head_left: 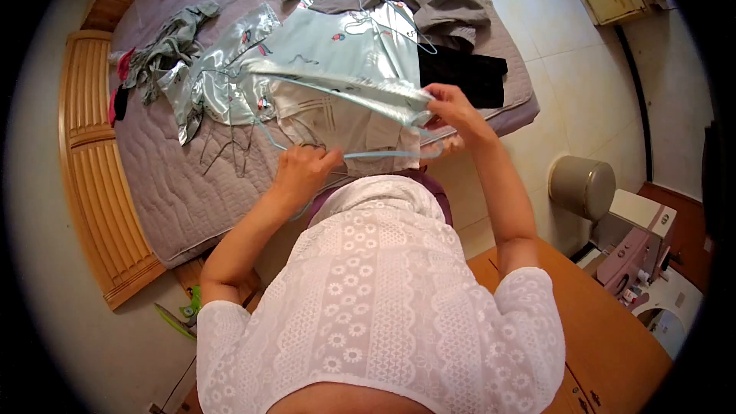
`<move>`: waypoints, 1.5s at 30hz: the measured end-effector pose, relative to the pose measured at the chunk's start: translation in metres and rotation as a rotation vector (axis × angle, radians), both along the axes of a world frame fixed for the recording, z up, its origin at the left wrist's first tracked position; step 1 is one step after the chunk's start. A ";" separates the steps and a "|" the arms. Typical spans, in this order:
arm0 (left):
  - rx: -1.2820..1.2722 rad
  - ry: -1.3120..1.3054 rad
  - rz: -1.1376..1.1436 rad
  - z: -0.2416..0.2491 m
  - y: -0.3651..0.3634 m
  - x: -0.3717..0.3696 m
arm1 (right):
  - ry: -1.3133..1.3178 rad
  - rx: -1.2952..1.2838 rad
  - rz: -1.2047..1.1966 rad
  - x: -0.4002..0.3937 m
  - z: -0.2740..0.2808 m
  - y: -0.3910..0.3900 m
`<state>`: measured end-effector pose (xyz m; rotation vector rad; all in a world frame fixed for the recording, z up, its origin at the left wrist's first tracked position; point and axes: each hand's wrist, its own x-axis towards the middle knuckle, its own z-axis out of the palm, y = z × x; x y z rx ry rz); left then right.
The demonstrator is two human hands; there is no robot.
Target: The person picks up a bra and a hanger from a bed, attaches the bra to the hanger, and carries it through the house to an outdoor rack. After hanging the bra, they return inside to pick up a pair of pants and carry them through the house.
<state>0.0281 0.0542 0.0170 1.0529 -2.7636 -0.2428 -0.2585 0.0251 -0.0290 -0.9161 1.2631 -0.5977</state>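
Observation:
My left hand [303,172] is closed on a light blue clothes hanger [383,155], whose bar runs to the right in front of me. With fingers pinched, my right hand [456,115] grips the edge of a pale satin garment [368,96] by the hanger's right end. The held edge is stretched out in a long band and slightly blurred. Beyond it, a shiny light blue satin top [337,34] with small printed figures lies spread on the bed. Another blue hanger [395,15] rests at its upper right. White cloth [314,115] shows below the band.
The clothes lie on a quilted mauve mattress [176,192]. Grey clothing [441,4] and a black cloth [464,77] are at right, a crumpled grey-green garment [172,46] at left. Thin wire hangers [230,149] lie left of my hands. A round bin [581,186] stands on the right.

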 end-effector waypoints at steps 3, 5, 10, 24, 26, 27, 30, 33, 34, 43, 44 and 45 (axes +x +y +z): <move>-0.002 0.084 -0.054 0.000 0.001 -0.001 | 0.050 -0.015 -0.080 0.002 -0.008 0.000; -0.047 0.068 -0.057 -0.003 0.000 0.001 | -0.089 0.130 0.032 0.012 -0.006 0.008; -0.139 0.050 -0.025 -0.015 0.002 0.010 | -0.371 0.235 0.018 0.011 0.011 0.016; 1.126 1.333 0.342 0.033 -0.041 0.008 | 0.259 -0.333 -0.126 0.016 -0.046 -0.004; 1.189 1.556 0.213 0.054 -0.048 0.021 | 0.315 -0.368 -0.231 0.020 -0.039 -0.011; 1.221 1.643 0.165 0.065 -0.050 0.026 | 0.316 -0.364 -0.233 0.024 -0.037 -0.013; 1.356 1.746 -0.094 0.085 -0.050 0.043 | 0.472 -0.521 -0.312 0.035 -0.029 -0.023; 1.384 1.746 -0.343 0.092 -0.047 0.056 | 0.537 -0.548 -0.400 0.047 -0.019 -0.023; 1.341 1.726 -0.350 0.093 -0.046 0.059 | 0.533 -0.549 -0.393 0.054 -0.013 -0.024; 1.317 1.616 -0.475 0.111 -0.038 0.056 | 0.423 -0.830 0.399 0.084 0.023 -0.022; 1.316 1.616 -0.474 0.111 -0.038 0.057 | 0.492 -0.831 0.420 0.083 0.020 -0.026; 1.326 1.594 -0.537 0.110 -0.037 0.057 | 0.560 -0.833 0.443 0.083 0.019 -0.030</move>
